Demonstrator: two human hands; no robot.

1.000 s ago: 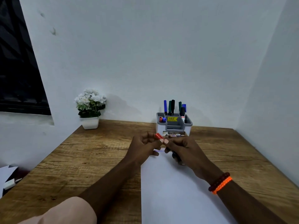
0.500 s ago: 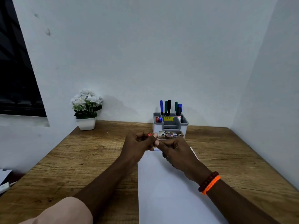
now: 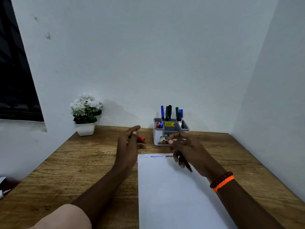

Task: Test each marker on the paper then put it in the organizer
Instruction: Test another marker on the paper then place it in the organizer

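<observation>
We note one wooden desk [image 3: 82, 162] in a white corner, one paper [image 3: 173, 195]; left hand [image 3: 128, 146] grips red cap [image 3: 141, 138], right hand [image 3: 189, 149] one marker [image 3: 185, 163].

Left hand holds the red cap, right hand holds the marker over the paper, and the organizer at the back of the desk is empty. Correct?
Not quite. The head view shows the organizer already holding several markers. The rest stands: left hand holds the red cap, right hand holds the marker over the paper.
</observation>
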